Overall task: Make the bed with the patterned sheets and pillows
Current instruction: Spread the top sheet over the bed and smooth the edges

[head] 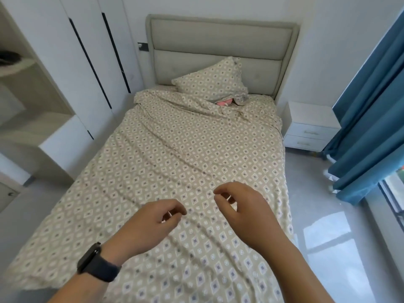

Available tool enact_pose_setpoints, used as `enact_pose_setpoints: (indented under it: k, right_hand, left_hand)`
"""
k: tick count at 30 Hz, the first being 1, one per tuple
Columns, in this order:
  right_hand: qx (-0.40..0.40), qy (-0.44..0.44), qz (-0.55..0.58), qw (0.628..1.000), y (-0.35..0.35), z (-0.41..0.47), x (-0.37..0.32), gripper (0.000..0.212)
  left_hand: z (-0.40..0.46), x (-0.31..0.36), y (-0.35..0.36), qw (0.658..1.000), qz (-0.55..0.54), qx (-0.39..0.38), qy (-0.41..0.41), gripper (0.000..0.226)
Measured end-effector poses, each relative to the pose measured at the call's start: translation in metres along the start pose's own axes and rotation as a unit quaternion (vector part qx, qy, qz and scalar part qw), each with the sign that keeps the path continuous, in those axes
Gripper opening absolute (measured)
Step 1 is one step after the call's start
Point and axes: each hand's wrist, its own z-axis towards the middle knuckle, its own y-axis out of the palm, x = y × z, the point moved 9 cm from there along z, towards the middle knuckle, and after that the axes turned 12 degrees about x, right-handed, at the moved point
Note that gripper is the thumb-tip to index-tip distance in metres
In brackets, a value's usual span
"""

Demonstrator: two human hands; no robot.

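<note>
left hand (150, 224): nearest the lens, dark watch (96, 262) on the wrist; fingers curled loosely with thumb and forefinger close together, nothing pinched between them; hovers over the foot of the bed
right hand (244, 213): just beyond and to the right, same loose curl, holds no cloth; whether either hand brushes the fabric cannot be told
patterned sheet (185, 149): spread over the whole mattress, directly under both hands; long axis runs straight away from the person toward the headboard (220, 42); diagonal creases run from near right to far left
key relation: creases lie ahead of and between the hands, left hand slightly nearer; smoothing probably means sweeping outward from the middle
pillow (212, 80): far end, tilted up against the headboard, off-centre to the right, a pink item (224, 102) showing beneath it
stage (judgement): sheet laid, smoothing and pillow straightening likely left
</note>
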Motion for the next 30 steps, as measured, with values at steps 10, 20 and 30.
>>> enact_pose_setpoints:
  k: [10,20,30]
  right_hand:
    - [0.016,0.006,-0.036,0.999,0.108,0.050,-0.080,0.017]
    - [0.045,0.076,-0.040,0.995,0.218,0.071,-0.175,0.011]
    - [-0.047,-0.049,-0.061,0.996,0.336,0.142,-0.278,0.019]
  left_hand:
    - [0.032,-0.108,-0.094,0.999,-0.017,-0.025,0.041,0.014]
    - [0.070,-0.222,-0.229,0.997,0.015,-0.041,0.058,0.016]
    - [0.035,-0.311,-0.279,1.000,-0.011,-0.022,0.006,0.014]
